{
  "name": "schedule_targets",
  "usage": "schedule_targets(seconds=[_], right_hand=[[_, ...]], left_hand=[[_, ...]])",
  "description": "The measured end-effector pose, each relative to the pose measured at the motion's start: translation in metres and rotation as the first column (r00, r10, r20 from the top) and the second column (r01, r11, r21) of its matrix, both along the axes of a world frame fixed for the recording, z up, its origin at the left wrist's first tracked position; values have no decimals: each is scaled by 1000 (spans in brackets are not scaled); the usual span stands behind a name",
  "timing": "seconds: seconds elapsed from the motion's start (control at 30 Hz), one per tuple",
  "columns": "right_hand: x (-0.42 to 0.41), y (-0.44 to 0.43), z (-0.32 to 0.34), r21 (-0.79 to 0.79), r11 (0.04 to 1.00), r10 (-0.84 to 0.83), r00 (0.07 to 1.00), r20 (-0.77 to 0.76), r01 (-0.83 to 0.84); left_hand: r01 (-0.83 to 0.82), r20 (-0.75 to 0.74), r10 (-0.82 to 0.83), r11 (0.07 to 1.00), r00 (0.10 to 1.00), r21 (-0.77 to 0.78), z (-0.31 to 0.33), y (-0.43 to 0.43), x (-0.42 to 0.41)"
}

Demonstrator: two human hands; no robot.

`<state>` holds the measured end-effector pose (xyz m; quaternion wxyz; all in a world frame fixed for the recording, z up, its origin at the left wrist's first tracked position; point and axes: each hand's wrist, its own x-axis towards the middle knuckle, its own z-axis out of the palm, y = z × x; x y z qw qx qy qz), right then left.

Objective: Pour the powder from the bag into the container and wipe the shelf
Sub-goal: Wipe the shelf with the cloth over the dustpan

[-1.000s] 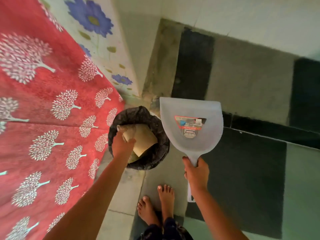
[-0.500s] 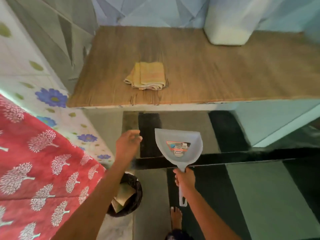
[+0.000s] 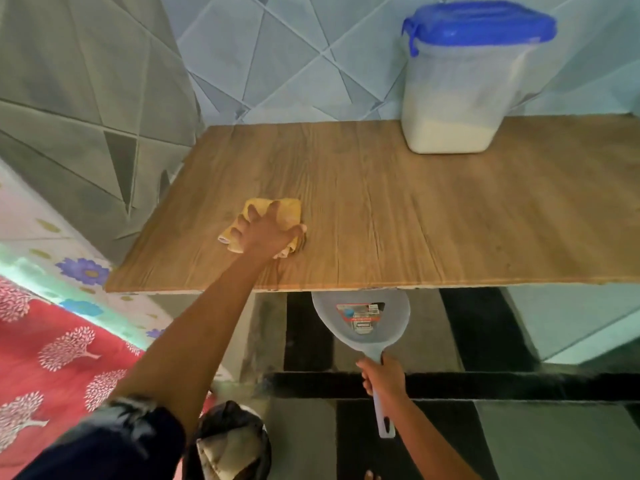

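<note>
1. The step in hand is, as I judge, the wiping of the shelf (image 3: 415, 216): the container (image 3: 460, 84) stands shut under its blue lid (image 3: 481, 20) at the far right of the shelf, with pale powder in its lower part, so the pouring looks finished.
2. The left hand (image 3: 266, 233) lies on the yellow cloth (image 3: 273, 211) at the near left part of the shelf, fingers spread and curled into the cloth, which is pressed flat on the wood.
3. The right hand (image 3: 382, 377) is closed around the handle of a dustpan (image 3: 360, 323), held just below the near edge of the shelf.
4. The next move probably calls for drawing the cloth toward the near edge, so that any crumbs of powder fall into the pan; the pan mouth must stay under the edge.
5. The shelf is a flat board with wood grain and looks smooth. The cloth is soft and folded. The container is cloudy plastic with rounded corners; the dustpan is thin pale plastic with a paper label.
6. A bin (image 3: 232, 445) with a dark liner stands on the floor at near left and holds a crumpled brown bag, I suppose the emptied one.
</note>
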<state>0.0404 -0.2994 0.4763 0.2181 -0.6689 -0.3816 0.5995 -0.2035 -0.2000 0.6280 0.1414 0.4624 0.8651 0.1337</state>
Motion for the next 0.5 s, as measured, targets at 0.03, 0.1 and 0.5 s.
schedule_targets(seconds=[0.03, 0.1, 0.5], right_hand=[[3, 7, -1, -8, 1000, 2, 1000, -4, -2], [8, 17, -2, -21, 1000, 3, 1000, 1, -3], [-12, 42, -4, -9, 1000, 26, 999, 38, -26]], left_hand=[[-17, 31, 18, 999, 999, -31, -1, 13, -2], [-38, 79, 47, 993, 996, -112, -7, 31, -7], [153, -92, -144, 983, 985, 104, -2, 41, -72]])
